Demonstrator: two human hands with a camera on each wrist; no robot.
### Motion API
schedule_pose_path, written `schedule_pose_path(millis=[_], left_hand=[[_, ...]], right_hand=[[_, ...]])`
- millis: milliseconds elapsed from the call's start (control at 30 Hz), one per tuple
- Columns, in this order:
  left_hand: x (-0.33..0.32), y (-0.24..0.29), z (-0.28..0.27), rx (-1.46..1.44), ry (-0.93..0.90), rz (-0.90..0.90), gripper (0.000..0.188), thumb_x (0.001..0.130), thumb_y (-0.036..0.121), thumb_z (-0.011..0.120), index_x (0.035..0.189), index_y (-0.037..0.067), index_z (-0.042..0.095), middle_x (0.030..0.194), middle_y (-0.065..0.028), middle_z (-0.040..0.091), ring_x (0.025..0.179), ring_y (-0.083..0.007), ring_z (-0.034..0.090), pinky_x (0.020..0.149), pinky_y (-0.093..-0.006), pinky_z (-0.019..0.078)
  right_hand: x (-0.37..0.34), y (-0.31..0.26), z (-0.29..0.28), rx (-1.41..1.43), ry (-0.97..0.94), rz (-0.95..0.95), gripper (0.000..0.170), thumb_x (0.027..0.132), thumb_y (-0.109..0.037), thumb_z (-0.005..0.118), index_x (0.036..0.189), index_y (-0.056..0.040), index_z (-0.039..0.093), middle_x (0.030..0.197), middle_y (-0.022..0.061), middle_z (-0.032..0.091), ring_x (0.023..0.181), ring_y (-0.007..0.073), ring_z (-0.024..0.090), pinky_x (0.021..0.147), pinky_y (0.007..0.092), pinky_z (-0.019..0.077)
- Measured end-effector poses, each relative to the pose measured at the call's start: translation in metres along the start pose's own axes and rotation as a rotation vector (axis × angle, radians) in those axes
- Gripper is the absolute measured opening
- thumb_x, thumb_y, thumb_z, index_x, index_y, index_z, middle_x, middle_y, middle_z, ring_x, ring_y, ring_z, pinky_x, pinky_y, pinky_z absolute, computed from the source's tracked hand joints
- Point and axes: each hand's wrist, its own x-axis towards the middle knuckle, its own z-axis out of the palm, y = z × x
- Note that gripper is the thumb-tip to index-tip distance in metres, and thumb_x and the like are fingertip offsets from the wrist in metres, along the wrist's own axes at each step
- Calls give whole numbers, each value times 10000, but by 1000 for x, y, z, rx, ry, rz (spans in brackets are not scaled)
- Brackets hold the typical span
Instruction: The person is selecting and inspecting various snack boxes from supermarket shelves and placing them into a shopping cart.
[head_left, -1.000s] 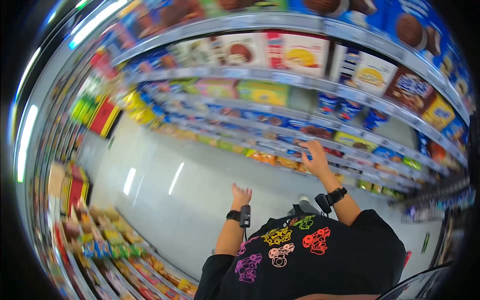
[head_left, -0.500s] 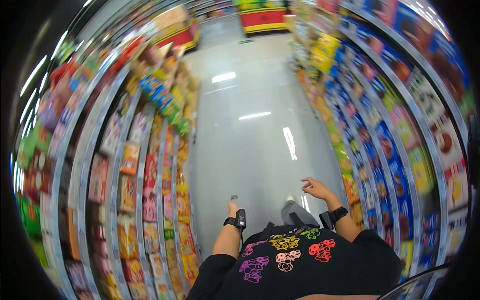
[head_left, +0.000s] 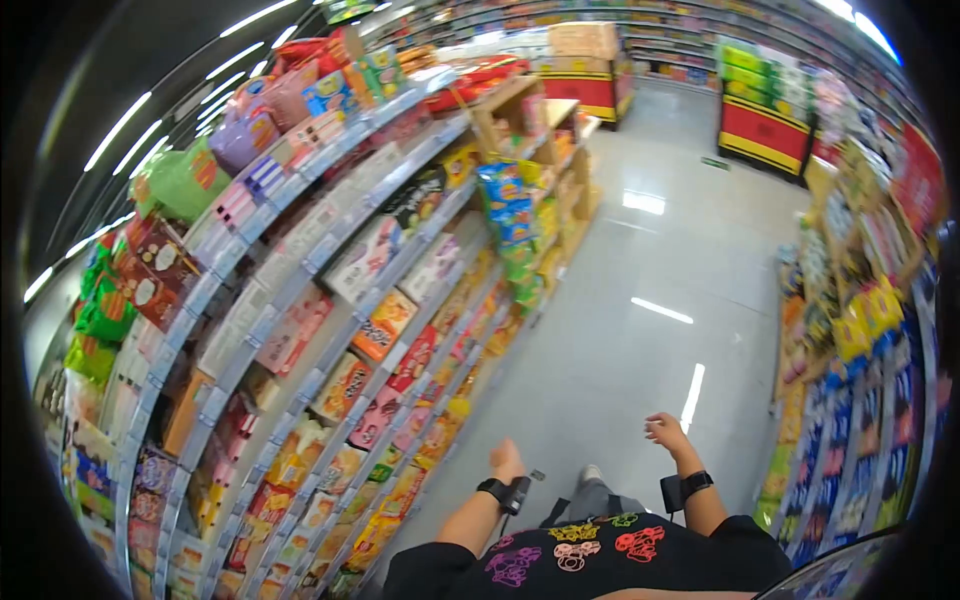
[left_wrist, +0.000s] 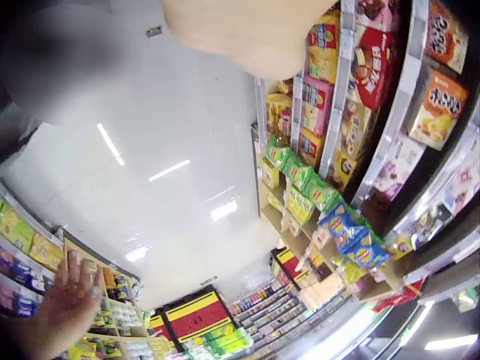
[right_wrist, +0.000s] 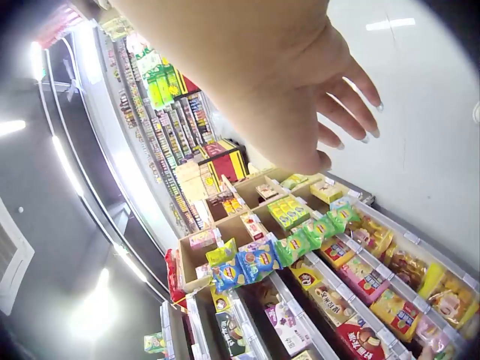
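Observation:
My left hand point(head_left: 507, 459) hangs low over the aisle floor, nearest the left shelf of boxed snacks point(head_left: 380, 325). Nothing shows in it; its fingers are mostly hidden in the left wrist view, where its bare skin point(left_wrist: 244, 30) fills the top. To the right, over the floor, my right hand point(head_left: 667, 432) is held out with loosely bent fingers and holds nothing. The right wrist view shows its fingers point(right_wrist: 349, 105) spread apart. Blue and green chip bags point(head_left: 512, 215) hang at the end of the left shelf, beyond the left hand.
The grey floor point(head_left: 580, 350) runs forward between the shelves. On the right stands a shelf of blue packs point(head_left: 850, 450), with yellow bags point(head_left: 868, 318) near its far end. Farther ahead are red and yellow display stands point(head_left: 765, 135). Large bags point(head_left: 185, 185) top the left shelf.
The head view has swung left, from the right-hand shelf across the aisle to the left-hand shelf. My right hand has come away from in front of the right shelf and now hangs over the floor.

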Motion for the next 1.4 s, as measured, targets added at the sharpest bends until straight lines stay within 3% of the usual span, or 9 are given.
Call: schedule_pose_path(millis=[67,133,267,400,600,700,900,1167,1400], left_hand=[[-11,31,3,172,80,424,609,812,271,599,1276,-46,362,1260,-248,410,1215,-387,340,1019,-484,291],[-23,45,1,13,101,540,605,810,285,600,1277,-28,379,1293,-245,357,1252,-379,264,1050,-452,237],[-41,96,-40,-232,105,285,598,801,258,626,1273,-16,381,1316,-229,324,1254,-343,282,1037,-430,267],[12,134,-97,-487,230,543,534,818,184,609,1268,-3,389,1282,-195,372,1233,-315,324,1027,-414,281],[38,210,-215,-428,512,869,483,794,74,585,1243,5,421,1253,-175,420,1172,-325,387,1009,-413,280],[13,279,-300,-216,764,1133,497,766,61,582,1236,10,430,1246,-184,424,1157,-344,394,1004,-420,276],[10,308,-414,-26,1095,1318,478,753,68,571,1210,-1,449,1235,-192,450,1170,-354,397,1014,-444,266],[1,336,-498,262,1376,1223,547,718,161,595,1230,28,456,1277,-166,437,1237,-356,344,1037,-495,192],[23,332,-524,297,1416,1136,609,740,251,591,1290,59,413,1331,-135,420,1307,-326,290,1046,-541,106]], right_hand=[[56,-30,14,-18,-13,-43,265,803,-173,602,1033,-44,579,825,87,645,690,148,624,595,273,481],[113,-32,33,-161,-64,-99,255,807,-171,594,1027,-42,579,814,83,643,691,150,624,595,270,480],[157,-105,103,-188,-293,-181,217,808,-162,594,995,-52,589,800,80,639,695,146,624,613,280,485],[186,-166,202,-408,-439,-496,207,805,-155,603,981,-47,591,803,85,638,753,166,626,663,310,489],[135,-309,357,-404,-627,-1137,239,764,-59,606,1001,-38,593,879,114,619,844,241,598,767,333,480],[92,-391,426,-455,-607,-1419,321,722,-52,615,1040,-59,580,993,134,591,964,312,547,849,391,435],[10,-507,525,-329,-475,-2019,429,647,-32,636,1070,-68,574,1101,129,550,1058,333,506,901,441,402],[-32,-584,584,-461,-343,-2264,492,679,-250,691,1130,-99,562,1086,132,562,1031,322,523,881,436,414],[-44,-617,620,-961,-663,-1970,680,728,-424,659,1268,-58,465,1189,237,532,1095,389,504,938,404,404]])
